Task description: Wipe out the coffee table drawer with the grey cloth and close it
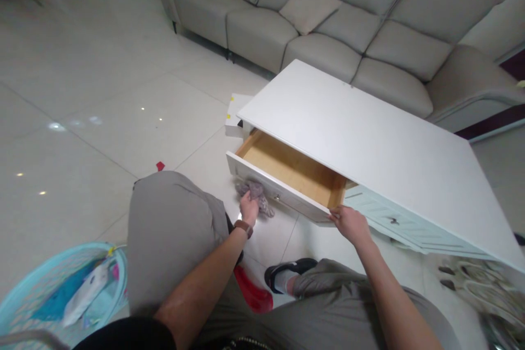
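My left hand (249, 209) is closed around a crumpled grey-brown cloth (262, 201), pressed to the front of the pulled-out drawer (287, 167) left of its small knob (277, 197). My right hand (348, 222) grips the near right corner of that drawer front, fingers over its top edge. Bare pale wood lines the inside of the drawer. It belongs to a long white coffee table (361, 120), whose second drawer front (396, 221), further right, is closed.
A grey sofa (262, 27) stands behind the table. On the left floor sits a light-blue basket (24, 279) with cloths and a white packet. A white box (235, 115) lies by the table's far left corner, a red scrap (160, 165) nearer. Something red (254, 290) is beneath me.
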